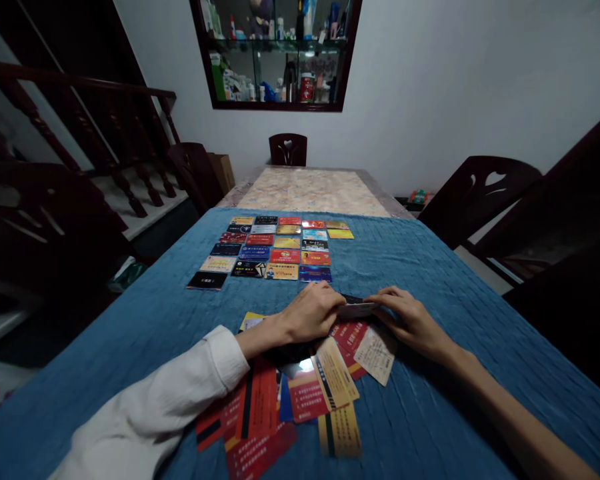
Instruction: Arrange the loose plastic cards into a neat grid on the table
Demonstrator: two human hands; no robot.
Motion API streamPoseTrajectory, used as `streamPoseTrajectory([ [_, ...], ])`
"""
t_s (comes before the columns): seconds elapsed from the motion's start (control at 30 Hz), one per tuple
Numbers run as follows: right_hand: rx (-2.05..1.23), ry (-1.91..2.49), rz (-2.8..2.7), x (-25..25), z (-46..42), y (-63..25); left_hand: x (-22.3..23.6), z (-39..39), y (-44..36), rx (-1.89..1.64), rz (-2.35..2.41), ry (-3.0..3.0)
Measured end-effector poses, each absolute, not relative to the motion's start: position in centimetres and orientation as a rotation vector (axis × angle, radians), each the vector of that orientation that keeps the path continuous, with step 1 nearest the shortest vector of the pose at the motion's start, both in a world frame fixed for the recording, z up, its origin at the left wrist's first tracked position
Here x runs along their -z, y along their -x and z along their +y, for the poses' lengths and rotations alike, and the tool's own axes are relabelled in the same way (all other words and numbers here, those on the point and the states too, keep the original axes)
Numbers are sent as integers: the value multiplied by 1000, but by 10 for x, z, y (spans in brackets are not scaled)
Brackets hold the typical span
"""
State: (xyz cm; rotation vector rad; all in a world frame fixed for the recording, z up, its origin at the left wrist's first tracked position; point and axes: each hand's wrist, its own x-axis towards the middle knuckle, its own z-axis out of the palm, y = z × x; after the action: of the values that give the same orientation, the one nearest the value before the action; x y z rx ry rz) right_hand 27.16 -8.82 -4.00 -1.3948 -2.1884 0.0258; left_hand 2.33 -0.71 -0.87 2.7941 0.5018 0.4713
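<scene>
Between my hands is a dark card (357, 309), tilted up so its pale edge faces me. My left hand (316, 310) is closed on its left end. My right hand (405, 317) pinches the right end between thumb and fingers. Below them lies a loose, overlapping pile of cards, with red cards (257, 403), a gold card (333, 373) and a cream card (377, 352) showing. My left wrist and sleeve cover part of this pile. Farther up the cloth, several cards (285, 256) lie face up in rough rows and columns.
A blue cloth (405, 250) covers the near part of the table, with a patterned tabletop (310, 190) beyond. Dark wooden chairs (480, 193) stand around it. A wooden railing (80, 127) runs along the left, and a glass-shelved cabinet (277, 53) is set in the far wall.
</scene>
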Motion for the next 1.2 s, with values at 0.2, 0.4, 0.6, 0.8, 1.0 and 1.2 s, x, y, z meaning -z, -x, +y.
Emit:
streamPoseTrajectory([
  [0.2, 32, 1401, -2165, 47, -87, -269, 14, -7, -24, -479, 540, -2749],
  [0.4, 88, 1423, -2151, 49, -87, -263, 20, -9, -26, -521, 571, -2698],
  [0.6, 185, 1389, -2131, 52, -85, -261, 23, -8, -27, -595, 635, -2677],
  [0.8, 389, 1281, -2112, 53, -83, -255, 23, -4, -27, -712, 693, -2646],
  [1.0, 583, 1242, -2100, 51, -82, -254, 21, 2, -26, -778, 714, -2587],
  [1.2, 695, 1255, -2107, 48, -81, -249, 20, 5, -25, -791, 736, -2555],
])
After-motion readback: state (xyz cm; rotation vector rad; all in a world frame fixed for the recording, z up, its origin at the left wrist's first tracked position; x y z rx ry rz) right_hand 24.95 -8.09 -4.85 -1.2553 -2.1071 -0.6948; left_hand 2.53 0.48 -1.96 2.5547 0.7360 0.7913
